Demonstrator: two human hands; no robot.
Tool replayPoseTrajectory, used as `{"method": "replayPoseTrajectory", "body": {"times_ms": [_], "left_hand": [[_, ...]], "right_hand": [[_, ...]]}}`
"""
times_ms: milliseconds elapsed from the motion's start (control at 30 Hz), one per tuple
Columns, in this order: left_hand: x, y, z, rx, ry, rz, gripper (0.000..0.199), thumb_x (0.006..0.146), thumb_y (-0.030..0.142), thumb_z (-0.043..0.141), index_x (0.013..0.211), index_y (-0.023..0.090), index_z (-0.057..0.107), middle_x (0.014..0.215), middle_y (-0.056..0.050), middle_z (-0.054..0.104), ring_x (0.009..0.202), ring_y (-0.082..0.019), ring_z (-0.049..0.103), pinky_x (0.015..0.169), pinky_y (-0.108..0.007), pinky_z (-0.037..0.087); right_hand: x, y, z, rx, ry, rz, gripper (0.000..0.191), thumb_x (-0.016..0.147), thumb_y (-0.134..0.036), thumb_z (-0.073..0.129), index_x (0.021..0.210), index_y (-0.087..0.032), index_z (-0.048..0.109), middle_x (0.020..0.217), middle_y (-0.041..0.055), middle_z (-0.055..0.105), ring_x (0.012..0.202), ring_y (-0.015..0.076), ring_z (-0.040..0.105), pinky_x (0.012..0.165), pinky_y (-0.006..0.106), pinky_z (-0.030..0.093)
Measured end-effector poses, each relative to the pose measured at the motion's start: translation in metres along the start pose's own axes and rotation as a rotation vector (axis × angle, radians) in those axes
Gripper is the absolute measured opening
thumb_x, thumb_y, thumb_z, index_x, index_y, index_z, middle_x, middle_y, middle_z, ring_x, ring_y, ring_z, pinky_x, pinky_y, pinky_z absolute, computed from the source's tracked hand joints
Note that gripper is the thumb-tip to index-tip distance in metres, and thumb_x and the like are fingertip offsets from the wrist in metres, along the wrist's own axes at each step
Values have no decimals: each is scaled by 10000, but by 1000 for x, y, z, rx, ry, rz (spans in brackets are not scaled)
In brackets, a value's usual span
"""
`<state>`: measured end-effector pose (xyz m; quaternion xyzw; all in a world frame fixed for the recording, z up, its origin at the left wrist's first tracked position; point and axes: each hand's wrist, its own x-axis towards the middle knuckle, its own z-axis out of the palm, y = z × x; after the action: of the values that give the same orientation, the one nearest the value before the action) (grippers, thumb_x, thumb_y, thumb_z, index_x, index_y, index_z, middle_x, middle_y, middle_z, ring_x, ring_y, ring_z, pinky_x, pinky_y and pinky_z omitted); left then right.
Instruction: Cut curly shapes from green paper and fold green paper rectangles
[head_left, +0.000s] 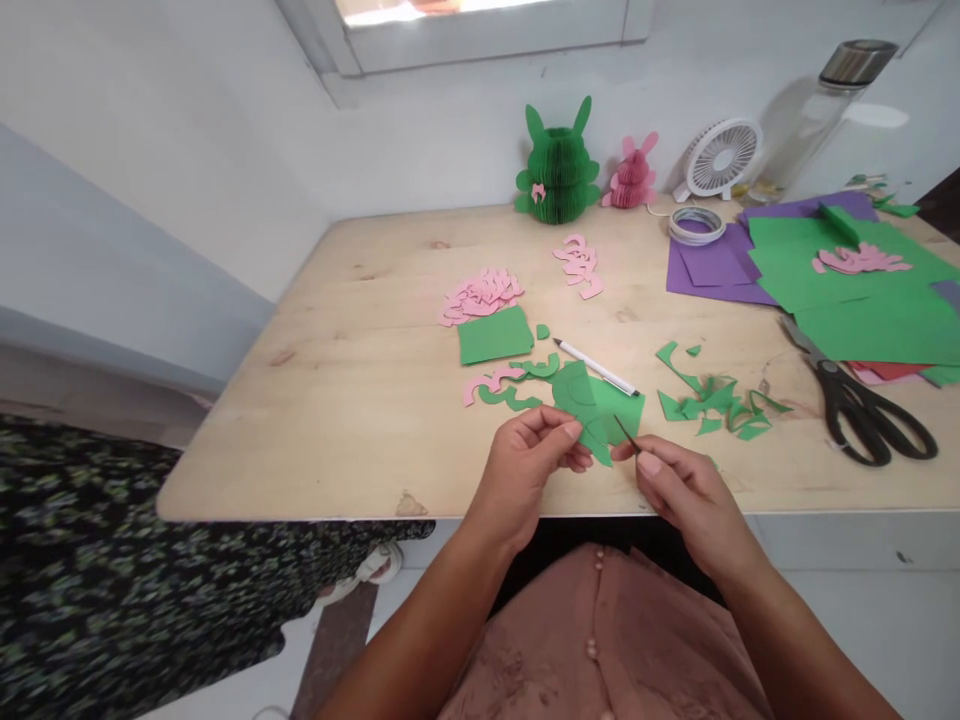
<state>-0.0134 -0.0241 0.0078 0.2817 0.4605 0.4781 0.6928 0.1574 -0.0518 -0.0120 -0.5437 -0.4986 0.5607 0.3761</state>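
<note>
My left hand [536,455] pinches a green paper piece [576,390] between thumb and fingers; curved outlines show on it. In my right hand [686,490] is a slim dark pointed cutting tool [625,433], its handle hidden by the fingers. The tool's tip lies close to the paper's right edge. Beneath them a green paper sheet [624,408] rests on the table, with a white pen [596,367] along its upper side. Left of the held paper lie wavy green cutouts [510,398] and a pink wavy cutout [484,383].
Green scraps [720,400] and large black-handled scissors [862,400] lie to the right. Pink cutouts [484,295] sit by a green card [495,336]. Behind stand green [559,175] and pink [632,178] paper figures, a fan [722,158], tape [697,226] and a glass bottle [810,135].
</note>
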Motion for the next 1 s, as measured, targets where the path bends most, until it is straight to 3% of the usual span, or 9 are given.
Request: {"method": "replayPoseTrajectory", "body": {"times_ms": [133, 267, 700, 1000], "left_hand": [[0, -1, -1, -37, -30, -28, 195, 684, 290, 750, 698, 157, 607, 561, 14, 615, 549, -110, 585, 626, -243, 454], [-1, -1, -2, -15, -16, -15, 196, 673, 291, 756, 693, 158, 613, 579, 8, 620, 563, -114, 584, 641, -250, 459], [2, 7, -6, 180, -44, 95, 165, 691, 285, 741, 654, 159, 641, 591, 5, 611, 578, -117, 576, 641, -245, 474], [6, 9, -9, 218, -104, 69, 170, 699, 289, 738, 670, 156, 636, 604, 4, 612, 576, -110, 582, 626, -234, 476]], "right_hand": [[0, -2, 0, -47, -18, -15, 369, 830, -499, 584, 924, -181, 745, 569, -14, 515, 502, 117, 406, 456, 229, 333], [0, -5, 0, -83, -38, -53, 353, 823, -476, 603, 972, -198, 761, 820, 45, 684, 754, 207, 588, 678, 293, 476], [2, -1, -7, -212, -99, -69, 331, 859, -456, 577, 1017, -226, 755, 867, 27, 714, 794, 211, 594, 687, 286, 450], [3, -4, -6, -188, -134, -68, 339, 876, -447, 560, 1050, -231, 754, 913, 37, 736, 848, 231, 625, 730, 308, 469]]}}
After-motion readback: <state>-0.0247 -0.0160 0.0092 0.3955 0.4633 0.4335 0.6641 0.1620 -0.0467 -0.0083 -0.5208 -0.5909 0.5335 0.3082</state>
